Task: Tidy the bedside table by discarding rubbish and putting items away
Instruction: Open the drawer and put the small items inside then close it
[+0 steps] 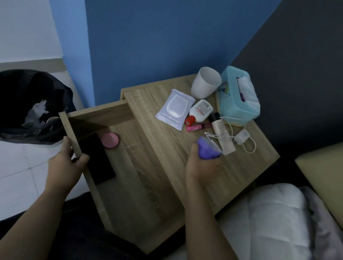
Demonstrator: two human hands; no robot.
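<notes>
With the light oak drawer (96, 122) of the wooden bedside tabletop (164, 148) standing open, the left hand (67, 161) is clenching its front edge and should be holding it steady while the right hand (203, 164), grasping a small purple soft-looking case (207, 148), is probably best carrying it leftward, clear of the white charger cable (228, 135). The case is sitting inside the right hand's grip, well apart from the left, with the drawer's black flat item (100, 160) and pink round compact (110, 141) lying between them.

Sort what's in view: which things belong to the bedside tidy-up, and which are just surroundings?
Job:
left hand gripping the open drawer
right hand holding a purple object
wipes pack
lotion bottle
pink tube
charger
cup
tissue box
bin

Surroundings:
duvet
blue wall
floor
</notes>
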